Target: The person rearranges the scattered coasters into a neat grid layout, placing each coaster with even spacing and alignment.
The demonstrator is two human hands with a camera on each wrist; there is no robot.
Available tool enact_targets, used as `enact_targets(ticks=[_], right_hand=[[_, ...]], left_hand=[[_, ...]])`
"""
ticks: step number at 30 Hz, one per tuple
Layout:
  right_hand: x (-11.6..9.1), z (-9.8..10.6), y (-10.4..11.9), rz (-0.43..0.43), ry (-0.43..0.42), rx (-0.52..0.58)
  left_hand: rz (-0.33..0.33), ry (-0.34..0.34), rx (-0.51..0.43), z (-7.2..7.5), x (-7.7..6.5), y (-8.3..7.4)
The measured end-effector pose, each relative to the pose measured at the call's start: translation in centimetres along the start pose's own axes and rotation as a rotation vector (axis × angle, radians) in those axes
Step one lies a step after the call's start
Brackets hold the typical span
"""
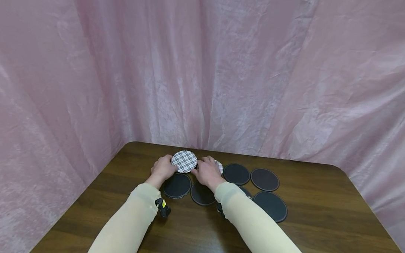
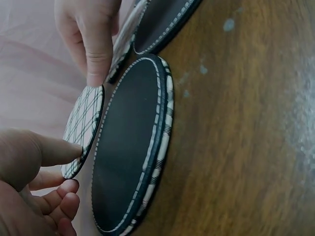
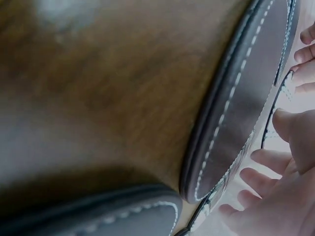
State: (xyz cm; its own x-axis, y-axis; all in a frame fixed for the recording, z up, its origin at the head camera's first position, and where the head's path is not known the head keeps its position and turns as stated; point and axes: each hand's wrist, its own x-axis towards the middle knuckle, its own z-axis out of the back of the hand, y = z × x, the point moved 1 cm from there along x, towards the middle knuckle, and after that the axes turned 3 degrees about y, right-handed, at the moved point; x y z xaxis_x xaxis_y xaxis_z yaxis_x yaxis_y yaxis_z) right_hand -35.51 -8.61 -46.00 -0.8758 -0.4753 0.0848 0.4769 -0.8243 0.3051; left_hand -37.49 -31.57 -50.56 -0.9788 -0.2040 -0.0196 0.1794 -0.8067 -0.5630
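Note:
A round coaster with a black-and-white plaid face is held between both hands near the table's far edge. My left hand pinches its left rim, thumb on the plaid face and fingers behind, as the left wrist view shows. On the opposite rim, my right hand grips with the thumb on the face. Just nearer to me lies a dark coaster with white stitching and a plaid edge. Another dark coaster sits below the right hand. A second plaid coaster is partly hidden behind that hand.
To the right of the right hand lie more dark coasters, among them a black one, a brownish one and a nearer one. The right forearm partly covers another. Pink curtains hang behind the wooden table.

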Motion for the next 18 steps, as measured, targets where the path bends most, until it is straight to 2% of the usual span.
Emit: enact_targets(ticks=[2,3,7,9,13,15,16,18], right_hand=[[-0.1,0.0,0.0,-0.012,0.027,-0.018],[-0.2,0.0,0.0,-0.019,0.045,-0.025],[-0.4,-0.2,0.0,-0.036,0.095,-0.034],[-0.4,-0.3,0.0,-0.032,0.098,-0.034],[-0.5,-0.5,0.0,0.007,0.074,-0.032],[-0.5,-0.5,0.0,0.031,0.079,-0.033],[-0.4,-0.5,0.1,0.041,0.084,-0.034],[-0.5,-0.5,0.1,0.051,0.101,-0.033]], left_hand=[[0.005,0.010,0.012,-0.1,-0.4,-0.2],[0.021,0.016,0.021,-0.5,0.2,0.1],[0.021,0.023,0.056,-0.7,-0.3,0.1],[-0.003,-0.005,0.075,-0.8,-0.7,0.0],[0.006,0.031,0.069,1.2,-3.5,-2.6],[0.009,0.047,0.062,1.8,-4.2,-3.2],[0.019,0.064,0.057,1.7,-4.0,-3.1],[0.005,0.064,0.061,0.8,-2.7,-1.9]])
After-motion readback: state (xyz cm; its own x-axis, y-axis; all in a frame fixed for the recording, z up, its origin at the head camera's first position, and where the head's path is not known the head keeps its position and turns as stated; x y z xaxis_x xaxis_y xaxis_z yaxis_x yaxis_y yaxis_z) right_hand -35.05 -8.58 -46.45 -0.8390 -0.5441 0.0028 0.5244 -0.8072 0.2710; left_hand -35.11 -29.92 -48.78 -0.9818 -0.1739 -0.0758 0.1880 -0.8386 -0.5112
